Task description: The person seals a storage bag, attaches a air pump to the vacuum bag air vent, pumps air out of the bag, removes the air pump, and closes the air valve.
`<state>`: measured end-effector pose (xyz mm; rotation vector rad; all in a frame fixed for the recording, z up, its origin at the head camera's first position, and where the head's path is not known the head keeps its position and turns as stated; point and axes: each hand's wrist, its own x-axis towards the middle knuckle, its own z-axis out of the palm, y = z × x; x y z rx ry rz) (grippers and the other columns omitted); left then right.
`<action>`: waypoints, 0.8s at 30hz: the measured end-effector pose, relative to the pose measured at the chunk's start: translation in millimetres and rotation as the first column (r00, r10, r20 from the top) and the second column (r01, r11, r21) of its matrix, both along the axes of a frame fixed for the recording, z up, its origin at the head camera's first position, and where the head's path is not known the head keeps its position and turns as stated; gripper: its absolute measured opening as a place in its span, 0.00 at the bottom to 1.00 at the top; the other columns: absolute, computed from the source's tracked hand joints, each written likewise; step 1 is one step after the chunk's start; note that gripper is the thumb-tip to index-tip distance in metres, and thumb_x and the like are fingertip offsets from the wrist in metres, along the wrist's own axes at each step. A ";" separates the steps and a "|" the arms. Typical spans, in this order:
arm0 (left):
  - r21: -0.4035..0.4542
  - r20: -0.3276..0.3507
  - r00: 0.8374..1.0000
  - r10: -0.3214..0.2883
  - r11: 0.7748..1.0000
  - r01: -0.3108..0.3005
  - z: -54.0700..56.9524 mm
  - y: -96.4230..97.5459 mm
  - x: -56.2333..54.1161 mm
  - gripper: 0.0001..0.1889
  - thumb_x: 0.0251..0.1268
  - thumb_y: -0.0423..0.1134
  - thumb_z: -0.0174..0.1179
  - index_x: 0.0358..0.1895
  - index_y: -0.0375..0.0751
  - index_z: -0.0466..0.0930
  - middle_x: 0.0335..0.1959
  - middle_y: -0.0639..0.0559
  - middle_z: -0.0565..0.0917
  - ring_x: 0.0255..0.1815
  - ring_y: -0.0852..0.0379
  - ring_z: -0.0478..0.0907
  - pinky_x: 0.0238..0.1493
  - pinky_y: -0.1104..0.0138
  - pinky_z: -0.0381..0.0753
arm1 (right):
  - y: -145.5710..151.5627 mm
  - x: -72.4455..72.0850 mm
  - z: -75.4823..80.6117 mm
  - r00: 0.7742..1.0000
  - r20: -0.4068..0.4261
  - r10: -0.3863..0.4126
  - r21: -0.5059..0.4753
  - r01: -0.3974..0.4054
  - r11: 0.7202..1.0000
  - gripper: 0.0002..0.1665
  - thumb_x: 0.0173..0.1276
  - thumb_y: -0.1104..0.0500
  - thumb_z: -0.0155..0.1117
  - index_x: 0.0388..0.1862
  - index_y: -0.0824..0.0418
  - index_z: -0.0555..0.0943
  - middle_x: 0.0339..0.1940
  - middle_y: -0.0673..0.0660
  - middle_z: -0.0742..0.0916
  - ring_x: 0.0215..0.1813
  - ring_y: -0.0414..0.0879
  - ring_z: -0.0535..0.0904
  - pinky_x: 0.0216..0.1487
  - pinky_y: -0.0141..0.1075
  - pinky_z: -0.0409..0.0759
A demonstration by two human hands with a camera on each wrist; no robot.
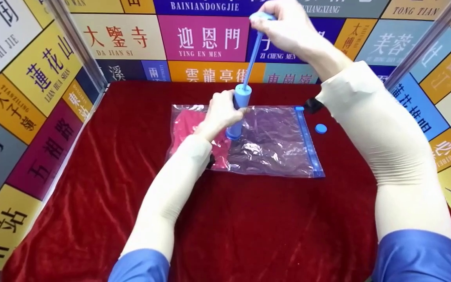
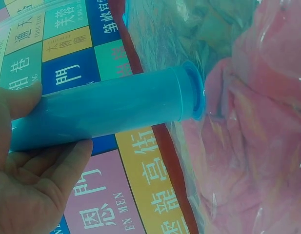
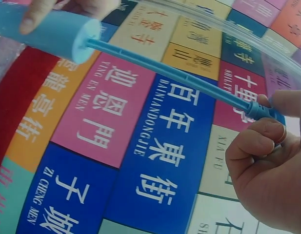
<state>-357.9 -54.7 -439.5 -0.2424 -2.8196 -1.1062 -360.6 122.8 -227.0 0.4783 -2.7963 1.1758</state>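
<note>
Head view: a light-blue cylindrical plastic hand pump [image 1: 242, 98] is stood roughly upright on a clear plastic zip bag [image 1: 278, 135], which is laid flat on a surface covered with dark red velvet cloth [image 1: 272, 223]. Pumping is judged under way, not finished. Done: bright pink fabric [image 1: 188, 125] is packed in one end of the bag, the pump is set near the fabric's edge, and the thin blue plunger rod [image 1: 253, 58] is drawn well out. Left, as judged: more air to be removed, since the film is slack and wrinkled. A small round blue plastic cap [image 1: 321, 128] is left loose beside the blue zip strip [image 1: 309, 143]; whether the strip is fully sealed cannot be told.

Hands are held apart, both occupied: the pump's barrel is gripped by the left hand [image 1: 219, 113], the blue rod handle [image 1: 260, 16] by the right hand [image 1: 288, 29].

Pump looks: smooth, plain, glossy; a flared foot [image 2: 200, 73] is shown against the bag in the left wrist view. Any valve underneath is hidden.
</note>
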 end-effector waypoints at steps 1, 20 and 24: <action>-0.001 0.000 1.000 -0.001 1.000 0.001 0.1 0.4 -0.1 0.23 0.67 0.52 0.80 0.57 0.44 0.88 0.47 0.48 0.94 0.49 0.48 0.92 0.56 0.56 0.93 | 1.8 0.8 1.7 1.000 -0.004 -0.005 -0.011 0.005 1.000 0.14 0.88 0.41 0.58 0.48 0.44 0.85 0.36 0.43 0.80 0.40 0.38 0.74 0.50 0.33 0.72; 0.013 -0.002 1.000 0.004 1.000 -0.004 0.7 1.4 2.4 0.22 0.67 0.51 0.79 0.57 0.44 0.88 0.47 0.47 0.94 0.48 0.48 0.92 0.55 0.56 0.93 | 3.4 4.4 3.3 0.999 0.007 -0.034 0.000 0.034 0.999 0.15 0.90 0.38 0.52 0.56 0.43 0.79 0.39 0.43 0.75 0.49 0.36 0.77 0.62 0.33 0.75; 0.017 0.005 1.000 0.011 1.000 -0.011 1.7 0.6 2.4 0.22 0.67 0.50 0.80 0.57 0.44 0.88 0.47 0.47 0.94 0.49 0.49 0.92 0.56 0.56 0.93 | 1.8 2.7 2.4 0.999 0.015 -0.032 0.010 0.031 0.999 0.15 0.90 0.37 0.50 0.57 0.42 0.78 0.40 0.43 0.76 0.48 0.35 0.78 0.60 0.32 0.75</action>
